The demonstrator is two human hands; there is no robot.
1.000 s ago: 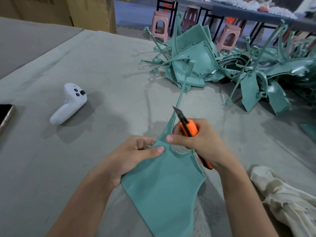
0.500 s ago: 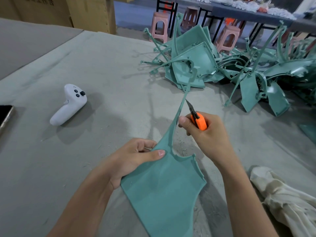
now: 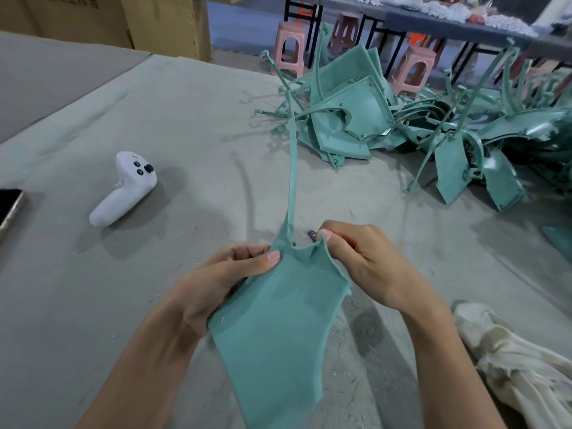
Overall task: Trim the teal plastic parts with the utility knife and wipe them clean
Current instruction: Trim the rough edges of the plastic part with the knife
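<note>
Teal part [image 3: 278, 320], a flat panel with a long thin stem running up and away, is held just above the grey tabletop [image 3: 93, 289]. The left hand [image 3: 223, 283] grips its upper left edge, thumb flat on top and fingers curled beneath. The right hand [image 3: 365, 261] is closed round the utility knife [image 3: 312, 235] at the panel's upper right corner. Only the dark blade tip shows beside the thumb, close to the notch at the stem's base.

An off-white cloth [image 3: 510, 366] lies bunched at the near right. Pale shavings are scattered on the tabletop around the hands. A white controller [image 3: 123, 188] lies to the left, with a tiny mark near its buttons too small to read. A dark phone [image 3: 7, 209] is cut by the left edge.

Farther right is a pile of teal parts [image 3: 356, 119]. Behind it are pink stools [image 3: 291, 44] and a dark far table [image 3: 448, 29]. The cardboard boxes [image 3: 167, 23] at top left carry printed characters, cropped and not legible.

Half a second ago the right hand was higher up beside the stem, with the blade raised and the orange handle showing. It has since dropped to the panel's corner and the handle is hidden. The left hand's grip is unchanged.
</note>
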